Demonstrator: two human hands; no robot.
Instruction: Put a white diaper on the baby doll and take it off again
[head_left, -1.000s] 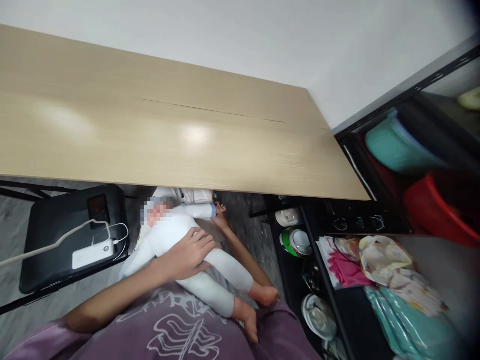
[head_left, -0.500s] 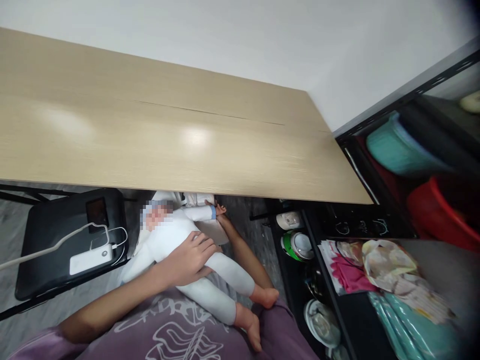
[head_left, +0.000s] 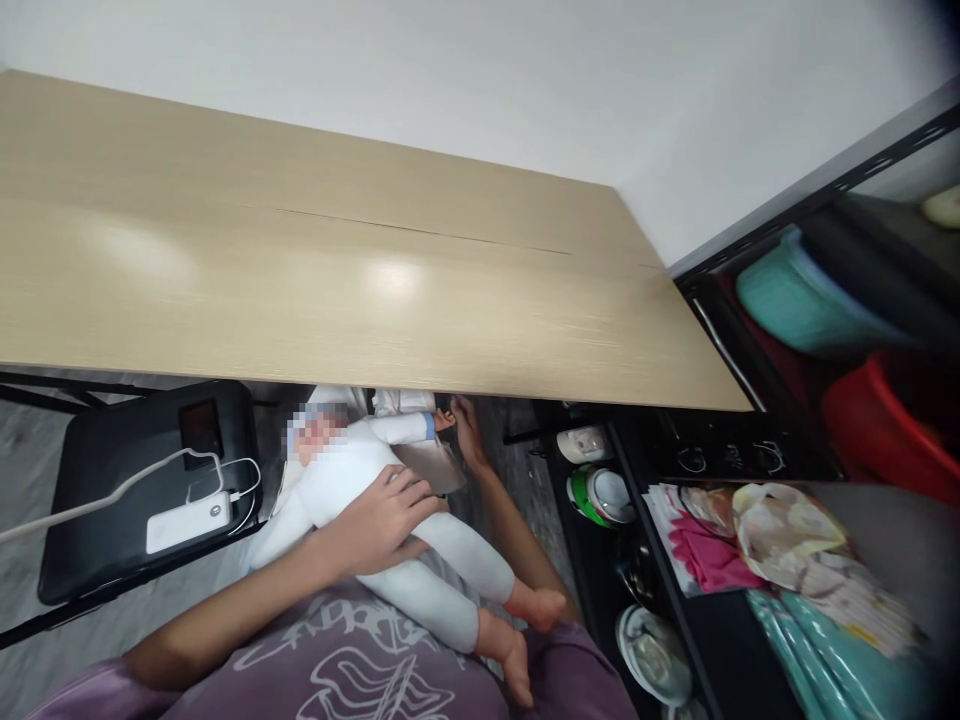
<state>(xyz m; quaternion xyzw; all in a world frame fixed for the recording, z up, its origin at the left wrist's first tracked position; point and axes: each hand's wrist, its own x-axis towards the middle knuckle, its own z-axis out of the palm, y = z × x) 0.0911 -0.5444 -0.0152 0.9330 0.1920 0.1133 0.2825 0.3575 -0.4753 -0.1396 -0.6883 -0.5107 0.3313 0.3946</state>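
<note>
A baby doll (head_left: 341, 485) in a white outfit with blue cuffs lies face up across my lap, its bare feet toward my right thigh. My left hand (head_left: 390, 515) is on its belly and hip, the fingers curved over the cloth and the thumb lower down. Just under the table's front edge, my right hand (head_left: 469, 430) is beside the doll's small hand, its fingers stretched out and apparently holding nothing. The table partly hides the fingertips. Next to that hand is a pale bag-like thing (head_left: 431, 462), partly covered by the doll's arm.
A wooden table (head_left: 360, 300) spans the view ahead. At left, a black stool seat (head_left: 97, 500) carries a white power bank (head_left: 187, 522) with cables. A dark shelf on the right holds a green-banded can (head_left: 600, 495), pink cloth (head_left: 709, 552), a teal basin (head_left: 795, 295) and a red basin (head_left: 874, 430).
My right hand has moved right, away from the doll's hand, and its fingers now show beside it. My left hand stays on the doll. The view has shifted slightly.
</note>
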